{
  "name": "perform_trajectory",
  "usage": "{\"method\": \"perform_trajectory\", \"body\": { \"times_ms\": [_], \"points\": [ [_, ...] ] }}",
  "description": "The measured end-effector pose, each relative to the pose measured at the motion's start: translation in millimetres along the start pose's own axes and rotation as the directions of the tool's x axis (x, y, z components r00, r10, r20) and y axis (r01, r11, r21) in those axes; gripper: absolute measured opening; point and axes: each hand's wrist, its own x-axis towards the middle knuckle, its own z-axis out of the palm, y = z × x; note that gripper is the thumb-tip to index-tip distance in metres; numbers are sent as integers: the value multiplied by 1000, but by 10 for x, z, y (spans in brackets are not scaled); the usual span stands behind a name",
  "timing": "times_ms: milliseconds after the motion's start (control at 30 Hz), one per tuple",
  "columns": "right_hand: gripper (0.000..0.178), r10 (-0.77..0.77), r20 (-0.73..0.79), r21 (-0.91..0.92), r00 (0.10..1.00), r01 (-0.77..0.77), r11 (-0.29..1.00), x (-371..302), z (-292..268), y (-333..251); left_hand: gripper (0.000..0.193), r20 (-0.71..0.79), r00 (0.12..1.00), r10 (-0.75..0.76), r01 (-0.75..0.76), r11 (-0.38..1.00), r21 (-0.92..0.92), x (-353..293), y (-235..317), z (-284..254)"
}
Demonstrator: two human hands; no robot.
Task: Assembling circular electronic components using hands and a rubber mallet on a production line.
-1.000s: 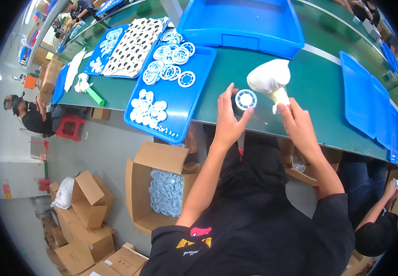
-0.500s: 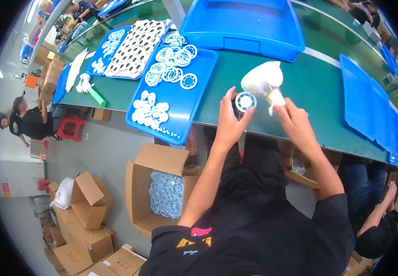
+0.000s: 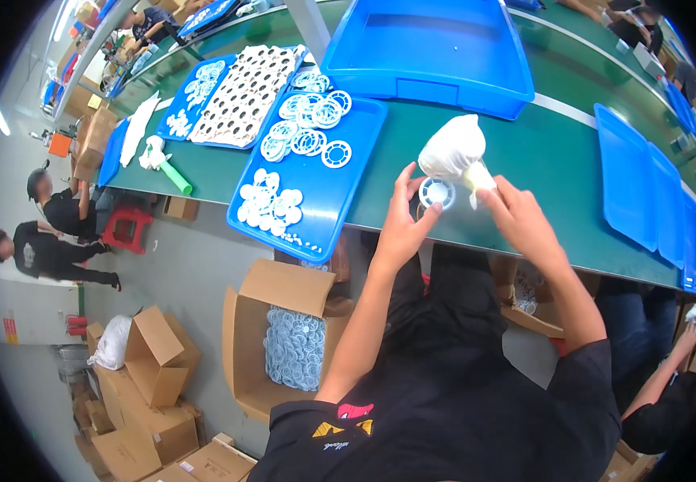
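In my left hand [image 3: 401,229], thumb and fingers grip a white spoked plastic wheel [image 3: 436,194] by its edge above the near edge of the green table. My right hand [image 3: 523,218] is closed on the pale yellowish neck of a white bag-like bundle [image 3: 454,151]. The bundle's rounded body hangs just above the wheel; whether they touch I cannot tell. Left of my hands, a blue tray [image 3: 338,191] bears flat white rings [image 3: 336,154], small white discs [image 3: 268,207] and tiny white bits.
A large blue bin [image 3: 428,87] stands behind my hands. Farther left are a pulp tray with holes [image 3: 243,92] and a white cloth bundle with a green handle [image 3: 175,178]. Blue trays [image 3: 628,181] lie right. An open carton of pale rings [image 3: 293,345] stands below. Other people work nearby.
The white bundle has come slightly left, closer over the wheel, and the wheel has tilted a little. Both hands keep their hold. The view has shifted slightly.
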Motion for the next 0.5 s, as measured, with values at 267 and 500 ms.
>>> {"method": "perform_trajectory", "body": {
  "times_ms": [267, 500],
  "points": [
    [42, -101, 101, -148, 990, 116, 982, 88, 10, -11, 86, 37, 992, 118, -119, 993, 22, 79, 20, 13],
    [34, -32, -209, -122, 977, 7, 993, 118, 60, 268, 48, -235, 966, 106, -121, 991, -50, 47, -14, 58]
  ]
}}
